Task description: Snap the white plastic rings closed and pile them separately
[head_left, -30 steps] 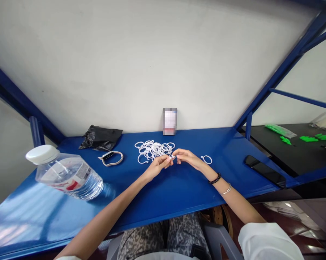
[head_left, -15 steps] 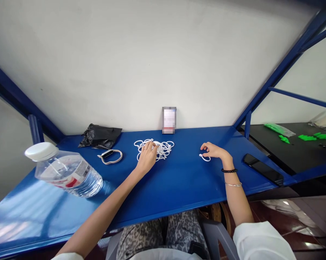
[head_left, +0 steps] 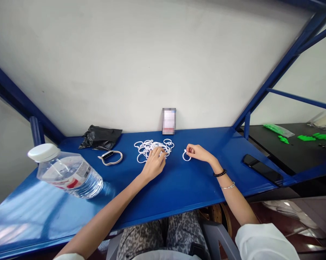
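Observation:
A tangled pile of white plastic curtain rings [head_left: 145, 147] lies on the blue table [head_left: 174, 191]. My left hand [head_left: 154, 165] rests over the right part of this pile, palm down, fingers bent and a little apart. Its fingertips touch the rings, and part of the pile is hidden under them. To the right of the pile, my right hand [head_left: 199, 152] is closed in a pinch on a single white curtain ring [head_left: 186, 155], held at its upper side close above the tabletop.
Left stand a water bottle [head_left: 71, 173], a watch [head_left: 112, 158] and a black plastic bag [head_left: 100, 137]. A phone with a blurred screen [head_left: 168, 121] leans on the wall; a black phone [head_left: 262, 169] lies right. Green pieces [head_left: 306, 138] lie on the neighbouring black table.
My right hand has moved left toward the pile and now pinches the ring that lay near its fingers. My left hand has slid slightly right across the pile.

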Demonstrator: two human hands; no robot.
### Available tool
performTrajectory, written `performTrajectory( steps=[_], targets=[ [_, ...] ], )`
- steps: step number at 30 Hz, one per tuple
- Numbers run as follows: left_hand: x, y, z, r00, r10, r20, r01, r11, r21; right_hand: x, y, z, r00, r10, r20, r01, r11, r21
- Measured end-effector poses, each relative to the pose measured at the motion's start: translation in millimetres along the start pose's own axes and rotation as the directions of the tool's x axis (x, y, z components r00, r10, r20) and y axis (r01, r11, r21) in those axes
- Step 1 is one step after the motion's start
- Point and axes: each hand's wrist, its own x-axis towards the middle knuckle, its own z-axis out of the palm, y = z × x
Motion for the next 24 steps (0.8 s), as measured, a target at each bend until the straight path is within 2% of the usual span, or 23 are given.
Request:
performTrajectory(
  steps=[4,8,10,15,17,20,22,24],
  targets=[
    [-3.9,13.9,4.9,1.000,0.024,0.012,-0.023,0.996,-0.084,4.5,-23.2,28.6,0.994,-0.111,-0.010,0.111,0.968,0.226],
    [-4.7,20.2,6.1,0.999,-0.002,0.034,0.008,0.984,-0.176,6.8,-37.0,53.4,0.990,-0.133,0.037,0.099,0.869,0.484],
    [-4.2,20.6,5.4,0.999,-0.027,0.044,0.037,0.968,-0.248,7.0,-40.2,60.6,0.989,-0.142,0.036,0.101,0.835,0.540],
    [-4.5,18.7,7.2,0.987,-0.147,0.058,0.158,0.901,-0.405,4.7,-44.1,68.4,0.987,-0.155,-0.037,0.155,0.873,0.462],
    [-4.9,17.3,8.7,0.978,-0.189,0.089,0.209,0.872,-0.443,3.4,-45.5,70.4,0.979,-0.190,-0.072,0.203,0.900,0.386],
    [-3.6,14.5,7.7,0.960,-0.225,0.166,0.279,0.813,-0.511,1.7,-47.7,71.6,0.971,-0.229,-0.061,0.237,0.923,0.304],
    [-1.3,12.8,4.1,0.940,-0.214,0.266,0.334,0.737,-0.588,1.1,-49.3,70.9,0.969,-0.247,-0.021,0.241,0.915,0.323],
    [1.5,12.5,-1.0,0.905,-0.168,0.390,0.409,0.593,-0.694,1.1,-50.9,70.0,0.961,-0.272,0.040,0.231,0.879,0.418]
  ],
)
